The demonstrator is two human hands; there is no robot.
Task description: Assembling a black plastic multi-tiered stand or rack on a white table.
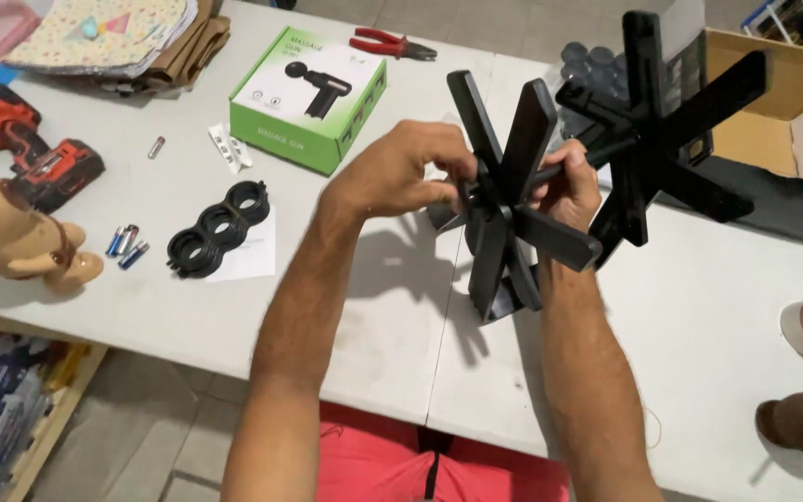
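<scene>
Home workshop, white folding table (188, 307), red cordless drill (20, 144), red pliers (390, 43), loose batteries (125, 244)

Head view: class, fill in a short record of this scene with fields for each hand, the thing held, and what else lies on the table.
left hand: fingers pinch the hub of the black paddle wheel
right hand: grips the wheel's black axle rod from behind
second paddle wheel: on the same rod, farther back
table: white
left of the hands: green box, black ring piece, batteries, red drill
far edge: red pliers
</scene>
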